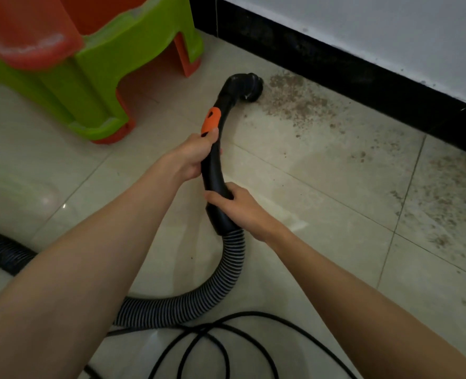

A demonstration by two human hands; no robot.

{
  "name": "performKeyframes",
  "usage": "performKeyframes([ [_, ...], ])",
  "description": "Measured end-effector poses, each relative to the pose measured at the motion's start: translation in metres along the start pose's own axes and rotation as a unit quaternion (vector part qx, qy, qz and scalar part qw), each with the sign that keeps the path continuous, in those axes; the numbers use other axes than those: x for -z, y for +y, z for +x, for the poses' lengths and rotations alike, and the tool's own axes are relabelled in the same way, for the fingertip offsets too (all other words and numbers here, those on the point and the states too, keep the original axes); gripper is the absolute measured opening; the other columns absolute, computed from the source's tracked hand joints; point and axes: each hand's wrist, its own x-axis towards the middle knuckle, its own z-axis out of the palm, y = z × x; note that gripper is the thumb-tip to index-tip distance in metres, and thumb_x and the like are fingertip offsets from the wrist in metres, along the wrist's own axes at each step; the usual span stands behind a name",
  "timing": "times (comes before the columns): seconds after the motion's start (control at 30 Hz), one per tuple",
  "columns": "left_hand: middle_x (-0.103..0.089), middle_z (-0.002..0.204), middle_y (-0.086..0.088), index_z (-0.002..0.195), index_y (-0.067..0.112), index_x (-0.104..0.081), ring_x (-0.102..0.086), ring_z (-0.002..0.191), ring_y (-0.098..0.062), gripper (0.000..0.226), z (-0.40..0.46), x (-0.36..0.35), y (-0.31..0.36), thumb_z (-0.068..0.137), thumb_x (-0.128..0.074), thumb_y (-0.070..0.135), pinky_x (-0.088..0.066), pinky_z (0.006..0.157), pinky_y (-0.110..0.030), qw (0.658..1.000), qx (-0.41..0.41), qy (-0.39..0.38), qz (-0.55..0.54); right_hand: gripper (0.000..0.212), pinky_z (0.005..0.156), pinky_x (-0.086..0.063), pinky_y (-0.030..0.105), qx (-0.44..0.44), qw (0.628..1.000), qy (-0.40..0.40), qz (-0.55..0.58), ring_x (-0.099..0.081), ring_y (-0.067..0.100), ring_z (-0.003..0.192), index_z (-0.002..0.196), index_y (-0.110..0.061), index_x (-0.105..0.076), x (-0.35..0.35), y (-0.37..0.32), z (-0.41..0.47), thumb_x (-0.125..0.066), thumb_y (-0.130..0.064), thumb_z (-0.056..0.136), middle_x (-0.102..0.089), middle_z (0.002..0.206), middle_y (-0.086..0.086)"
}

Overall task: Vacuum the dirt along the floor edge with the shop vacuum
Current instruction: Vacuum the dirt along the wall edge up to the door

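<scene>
I hold a black curved vacuum wand with an orange slider. My left hand grips it just below the slider. My right hand grips its lower end, where the ribbed grey-black hose joins. The round black nozzle rests on the tile at the left end of a brown dirt patch. That dirt runs along the black baseboard, and more dirt lies farther right.
Stacked green and orange plastic stools stand at the upper left, close to the wand. The hose loops left under my arms, and a black power cord coils on the tiles near me. A white wall rises above the baseboard.
</scene>
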Motion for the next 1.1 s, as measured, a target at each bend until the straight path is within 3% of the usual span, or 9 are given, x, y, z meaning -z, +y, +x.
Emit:
performKeyframes([
  [0.2, -0.054, 0.086, -0.001, 0.122, 0.004, -0.046, -0.055, 0.075, -0.011, 0.043, 0.006, 0.021, -0.001, 0.099, -0.043, 0.040, -0.046, 0.061, -0.023, 0.998, 0.021, 0.031, -0.053, 0.030, 0.076, -0.052, 0.036, 0.063, 0.992, 0.094, -0.058, -0.062, 0.023, 0.087, 0.112, -0.019, -0.056, -0.017, -0.001, 0.003, -0.052, -0.043, 0.094, -0.065, 0.094, 0.004],
  [0.3, -0.055, 0.089, -0.002, 0.112, 0.005, -0.046, -0.056, 0.078, -0.012, 0.037, 0.001, 0.027, -0.004, 0.099, -0.043, 0.039, -0.047, 0.066, -0.024, 0.996, 0.011, 0.057, -0.071, 0.027, 0.076, -0.054, 0.039, 0.077, 0.991, 0.091, -0.058, -0.063, 0.023, 0.083, 0.104, -0.019, -0.060, -0.019, -0.004, 0.004, -0.053, -0.042, 0.092, -0.066, 0.090, 0.005],
  [0.5, -0.055, 0.083, -0.003, 0.106, 0.004, -0.048, -0.055, 0.073, -0.013, 0.033, -0.010, 0.028, -0.008, 0.102, -0.039, 0.036, -0.048, 0.068, -0.025, 0.993, -0.024, 0.073, -0.089, 0.014, 0.068, -0.049, 0.030, 0.106, 0.991, 0.073, -0.021, -0.060, 0.017, 0.075, 0.090, -0.024, -0.058, -0.016, -0.005, 0.001, -0.057, -0.037, 0.093, -0.060, 0.077, -0.003],
  [0.63, -0.052, 0.076, -0.003, 0.093, 0.010, -0.049, -0.053, 0.066, -0.016, 0.029, -0.002, 0.022, 0.006, 0.100, -0.042, 0.036, -0.049, 0.067, -0.029, 0.991, -0.050, 0.093, -0.084, 0.014, 0.074, -0.053, 0.034, 0.113, 0.992, 0.061, 0.023, -0.064, 0.019, 0.078, 0.085, -0.024, -0.061, -0.005, -0.015, 0.009, -0.057, -0.035, 0.094, -0.063, 0.078, -0.001],
  [0.77, -0.051, 0.079, -0.004, 0.118, 0.004, -0.048, -0.053, 0.066, -0.017, 0.038, 0.021, 0.013, 0.024, 0.098, -0.044, 0.036, -0.048, 0.068, -0.031, 0.991, -0.050, 0.115, -0.053, 0.024, 0.073, -0.054, 0.050, 0.084, 0.994, 0.045, 0.055, -0.065, 0.034, 0.075, 0.078, -0.019, -0.061, 0.014, -0.030, 0.027, -0.056, -0.035, 0.094, -0.068, 0.084, 0.016],
  [0.83, -0.050, 0.083, -0.004, 0.129, 0.002, -0.042, -0.052, 0.068, -0.017, 0.045, 0.030, 0.006, 0.032, 0.098, -0.044, 0.035, -0.046, 0.062, -0.029, 0.990, -0.064, 0.124, -0.029, 0.027, 0.064, -0.053, 0.046, 0.077, 0.994, 0.042, 0.068, -0.063, 0.028, 0.066, 0.083, -0.011, -0.063, 0.026, -0.039, 0.036, -0.056, -0.034, 0.095, -0.066, 0.082, 0.017],
  [0.9, -0.053, 0.095, -0.007, 0.133, 0.000, -0.038, -0.051, 0.070, -0.016, 0.048, 0.038, -0.001, 0.041, 0.100, -0.042, 0.034, -0.043, 0.058, -0.027, 0.989, -0.078, 0.127, -0.010, 0.028, 0.046, -0.050, 0.031, 0.061, 0.992, 0.024, 0.109, -0.062, 0.022, 0.052, 0.087, -0.007, -0.061, 0.038, -0.045, 0.043, -0.055, -0.033, 0.096, -0.063, 0.079, 0.016],
  [1.0, -0.055, 0.115, -0.016, 0.136, -0.001, -0.037, -0.056, 0.082, -0.022, 0.051, 0.051, -0.005, 0.054, 0.101, -0.039, 0.035, -0.043, 0.061, -0.027, 0.990, -0.078, 0.121, -0.004, 0.025, 0.037, -0.045, 0.023, 0.041, 0.991, -0.002, 0.125, -0.059, 0.020, 0.042, 0.091, -0.008, -0.058, 0.050, -0.052, 0.052, -0.054, -0.032, 0.097, -0.062, 0.082, 0.018],
  [1.1, -0.051, 0.087, -0.005, 0.134, -0.001, -0.039, -0.051, 0.072, -0.016, 0.048, 0.058, -0.011, 0.064, 0.103, -0.035, 0.035, -0.043, 0.060, -0.025, 0.992, -0.072, 0.102, -0.009, 0.025, 0.036, -0.044, 0.021, 0.048, 0.990, -0.001, 0.132, -0.058, 0.016, 0.040, 0.095, -0.005, -0.058, 0.060, -0.060, 0.061, -0.053, -0.030, 0.098, -0.061, 0.080, 0.015],
])
